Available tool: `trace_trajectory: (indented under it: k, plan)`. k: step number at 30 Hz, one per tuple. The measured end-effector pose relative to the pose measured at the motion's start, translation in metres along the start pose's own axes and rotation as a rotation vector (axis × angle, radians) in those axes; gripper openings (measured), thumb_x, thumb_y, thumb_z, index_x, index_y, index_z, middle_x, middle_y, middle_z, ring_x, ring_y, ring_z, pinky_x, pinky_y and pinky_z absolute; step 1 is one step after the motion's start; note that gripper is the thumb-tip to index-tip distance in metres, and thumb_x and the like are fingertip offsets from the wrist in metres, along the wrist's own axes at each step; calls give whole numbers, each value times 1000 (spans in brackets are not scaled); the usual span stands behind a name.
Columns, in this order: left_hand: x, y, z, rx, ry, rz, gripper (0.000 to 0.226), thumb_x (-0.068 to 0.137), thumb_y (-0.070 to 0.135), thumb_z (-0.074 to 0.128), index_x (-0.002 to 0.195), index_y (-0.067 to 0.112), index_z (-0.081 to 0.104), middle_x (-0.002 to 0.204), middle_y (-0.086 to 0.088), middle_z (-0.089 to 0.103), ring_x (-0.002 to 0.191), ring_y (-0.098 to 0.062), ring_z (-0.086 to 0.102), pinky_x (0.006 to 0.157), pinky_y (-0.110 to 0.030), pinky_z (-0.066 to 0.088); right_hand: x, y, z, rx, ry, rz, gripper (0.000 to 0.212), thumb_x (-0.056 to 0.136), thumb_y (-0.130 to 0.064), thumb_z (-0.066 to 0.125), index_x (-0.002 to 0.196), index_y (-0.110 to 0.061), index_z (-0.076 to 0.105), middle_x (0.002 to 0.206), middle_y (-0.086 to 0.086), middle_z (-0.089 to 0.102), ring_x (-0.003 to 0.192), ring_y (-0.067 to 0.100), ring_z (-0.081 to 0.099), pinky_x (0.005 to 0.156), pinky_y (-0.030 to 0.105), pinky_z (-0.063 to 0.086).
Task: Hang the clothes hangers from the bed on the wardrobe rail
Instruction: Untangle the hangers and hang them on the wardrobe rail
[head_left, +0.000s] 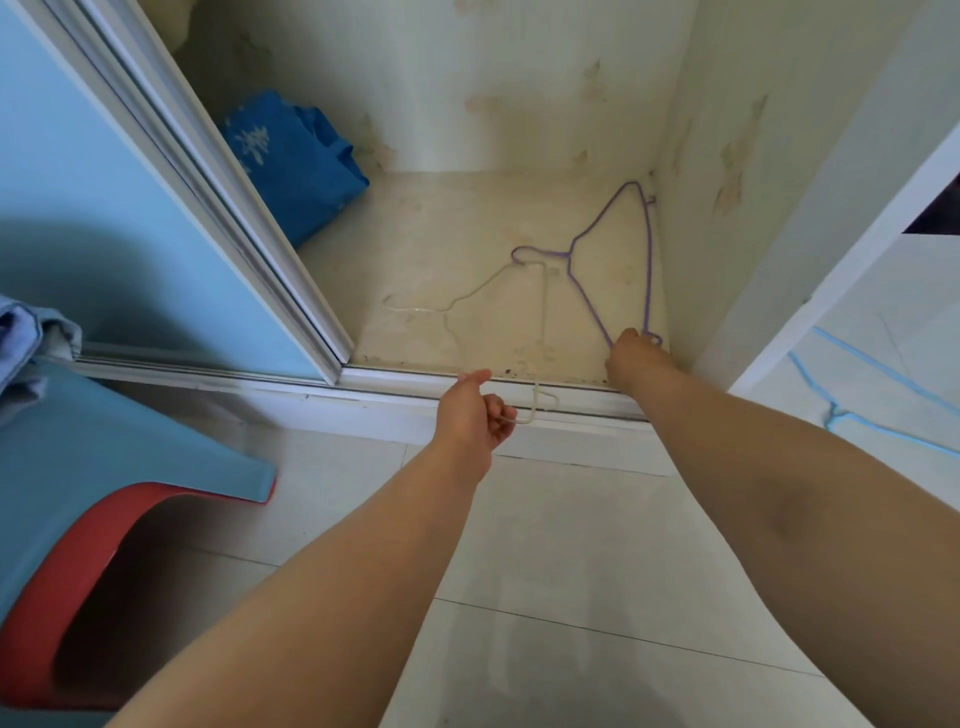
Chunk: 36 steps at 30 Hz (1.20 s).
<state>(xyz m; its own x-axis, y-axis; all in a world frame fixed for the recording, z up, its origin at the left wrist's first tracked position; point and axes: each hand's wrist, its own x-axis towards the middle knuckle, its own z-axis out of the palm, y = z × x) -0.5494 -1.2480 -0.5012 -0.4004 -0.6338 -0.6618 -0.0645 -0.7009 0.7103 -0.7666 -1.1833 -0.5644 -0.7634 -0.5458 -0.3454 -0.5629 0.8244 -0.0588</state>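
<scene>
A purple wire hanger (613, 249) lies on the wardrobe floor (467, 234), near the right wall. My right hand (631, 353) grips its near corner. Beside it lies a pale cream hanger (544, 312), its near end reaching over the door track. My left hand (475, 410) pinches that near end at the track. A light blue hanger (841, 384) lies on the floor to the right, outside the wardrobe. No rail and no bed are in view.
A blue cloth bundle (296, 161) sits at the back left of the wardrobe. The light blue sliding door (130, 208) covers the left side. A blue and red plastic stool (104, 493) stands at lower left. A white panel (831, 291) bounds the right.
</scene>
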Motion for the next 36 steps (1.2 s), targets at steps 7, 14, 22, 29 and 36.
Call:
trace_trajectory:
  k: [7,14,22,29,36]
  plan:
    - [-6,7,17,-44,306,266,26,94,8,22,92,17,46,70,-2,36,51,-16,30,40,-21,30,-18,0,7,-149,28,-67,33,93,-2,42,126,2,46,127,17,53,112,32,56,87,39,47]
    - [-9,-6,52,129,7,201,25,98,11,29,90,21,50,82,3,53,61,-12,42,52,-24,36,-103,-29,-8,382,65,-291,27,101,-22,34,114,0,44,108,24,63,98,39,61,71,37,40]
    - [-10,-46,95,284,-155,175,25,102,15,40,83,14,56,58,1,59,61,-14,55,63,-24,46,-155,25,2,530,182,-501,29,99,-31,34,109,-11,52,87,13,67,77,34,61,60,37,42]
    - [-13,-70,112,282,-129,202,41,102,47,33,82,13,46,51,3,31,40,-12,24,40,-20,29,-115,178,74,200,233,-120,39,96,-47,31,82,-17,51,88,12,64,85,34,62,64,36,45]
    - [-3,-77,108,252,-81,152,35,105,31,31,82,13,49,43,5,34,35,-11,29,42,-19,34,-33,254,85,313,-50,372,73,84,-31,57,148,-19,24,157,7,13,140,32,23,112,45,28]
